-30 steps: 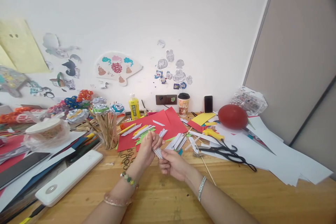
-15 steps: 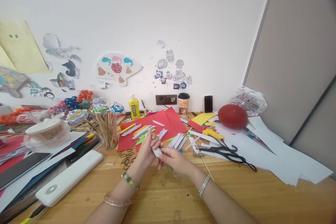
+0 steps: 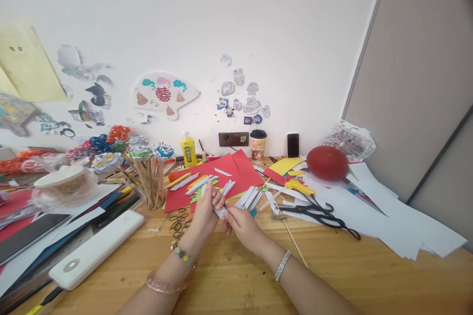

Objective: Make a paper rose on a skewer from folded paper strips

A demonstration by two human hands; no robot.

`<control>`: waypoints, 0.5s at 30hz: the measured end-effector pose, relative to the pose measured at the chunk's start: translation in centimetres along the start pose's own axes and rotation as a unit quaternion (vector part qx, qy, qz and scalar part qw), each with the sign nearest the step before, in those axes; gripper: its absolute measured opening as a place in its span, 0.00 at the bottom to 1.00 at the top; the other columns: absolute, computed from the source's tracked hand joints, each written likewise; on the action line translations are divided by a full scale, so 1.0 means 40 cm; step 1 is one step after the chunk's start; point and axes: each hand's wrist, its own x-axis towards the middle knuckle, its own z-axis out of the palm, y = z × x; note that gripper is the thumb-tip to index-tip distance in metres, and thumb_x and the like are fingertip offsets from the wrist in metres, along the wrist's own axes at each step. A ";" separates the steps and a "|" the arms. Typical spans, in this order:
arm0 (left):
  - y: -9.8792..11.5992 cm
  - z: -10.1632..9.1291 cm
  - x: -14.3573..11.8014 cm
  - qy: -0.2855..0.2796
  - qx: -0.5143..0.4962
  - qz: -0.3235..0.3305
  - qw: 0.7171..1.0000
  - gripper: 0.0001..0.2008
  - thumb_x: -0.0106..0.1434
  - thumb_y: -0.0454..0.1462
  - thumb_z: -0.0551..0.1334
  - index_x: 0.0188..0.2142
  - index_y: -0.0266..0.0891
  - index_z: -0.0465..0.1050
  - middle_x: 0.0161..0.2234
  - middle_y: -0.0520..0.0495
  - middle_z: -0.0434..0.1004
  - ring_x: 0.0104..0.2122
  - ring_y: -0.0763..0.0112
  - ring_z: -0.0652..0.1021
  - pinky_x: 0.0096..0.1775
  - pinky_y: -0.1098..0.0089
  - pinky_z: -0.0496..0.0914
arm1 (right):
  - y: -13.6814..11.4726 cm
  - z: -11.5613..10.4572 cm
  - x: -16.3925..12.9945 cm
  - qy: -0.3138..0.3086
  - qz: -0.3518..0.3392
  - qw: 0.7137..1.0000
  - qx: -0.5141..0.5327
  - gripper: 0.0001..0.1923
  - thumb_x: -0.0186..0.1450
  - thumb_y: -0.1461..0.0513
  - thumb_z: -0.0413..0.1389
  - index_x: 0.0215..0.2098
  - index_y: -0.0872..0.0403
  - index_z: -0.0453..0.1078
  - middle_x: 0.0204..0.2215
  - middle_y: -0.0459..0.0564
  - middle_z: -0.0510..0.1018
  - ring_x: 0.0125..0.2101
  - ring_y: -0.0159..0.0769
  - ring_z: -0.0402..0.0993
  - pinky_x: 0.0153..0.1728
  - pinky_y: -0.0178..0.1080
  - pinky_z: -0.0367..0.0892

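Now paper strip (image 3: pixel 220 212) between fingers (image 3: pixel 229 213).

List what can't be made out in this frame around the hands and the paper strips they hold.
- White paper strips, head view: the left hand and right hand cover most of them; count and fold unclear.
- Right hand fingertips: curled behind the strips.
- Cup print: too small to read.
- White sheets: lower edge cut off at the table border.

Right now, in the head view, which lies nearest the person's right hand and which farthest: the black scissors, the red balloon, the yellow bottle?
From the right hand:
1. Black scissors, on the table to its right.
2. Yellow bottle, back by the wall, to its left.
3. Red balloon, far right, at the back.
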 end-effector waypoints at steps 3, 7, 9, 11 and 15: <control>-0.005 0.005 -0.006 0.014 0.001 0.009 1.000 0.23 0.55 0.48 0.64 0.17 0.39 0.53 0.10 0.62 0.53 0.11 0.83 0.56 0.20 0.76 0.63 | 0.006 0.001 -0.004 0.020 -0.013 0.994 -0.110 0.18 0.69 0.54 0.41 0.24 0.52 0.58 0.20 0.44 0.67 0.22 0.32 0.65 0.26 0.34 0.59; -0.013 0.001 -0.006 0.039 -0.015 -0.007 0.999 0.24 0.54 0.50 0.64 0.17 0.39 0.53 0.10 0.63 0.50 0.11 0.84 0.55 0.18 0.78 0.61 | 0.015 0.007 -0.007 0.042 -0.027 0.964 -0.261 0.12 0.68 0.60 0.43 0.30 0.53 0.64 0.25 0.50 0.72 0.26 0.36 0.68 0.27 0.35 0.58; -0.015 -0.003 -0.002 0.049 -0.018 -0.014 0.999 0.24 0.53 0.51 0.64 0.18 0.40 0.53 0.11 0.63 0.50 0.11 0.84 0.56 0.18 0.78 0.61 | 0.016 0.010 -0.007 0.051 -0.024 0.960 -0.275 0.11 0.67 0.60 0.45 0.31 0.54 0.66 0.26 0.53 0.73 0.29 0.39 0.69 0.30 0.37 0.59; -0.012 -0.004 0.002 0.063 -0.025 -0.015 0.998 0.24 0.53 0.50 0.64 0.18 0.39 0.53 0.11 0.63 0.50 0.11 0.84 0.56 0.19 0.78 0.62 | 0.012 0.012 -0.008 0.071 -0.032 0.951 -0.299 0.12 0.68 0.59 0.45 0.34 0.55 0.67 0.29 0.57 0.74 0.32 0.42 0.69 0.33 0.40 0.61; -0.006 -0.004 0.008 0.096 -0.038 -0.025 0.994 0.23 0.54 0.50 0.64 0.18 0.39 0.56 0.11 0.61 0.56 0.13 0.82 0.62 0.23 0.75 0.67 | 0.004 0.010 -0.012 0.111 -0.102 0.939 -0.308 0.14 0.69 0.60 0.43 0.44 0.54 0.68 0.35 0.58 0.75 0.36 0.42 0.71 0.37 0.42 0.64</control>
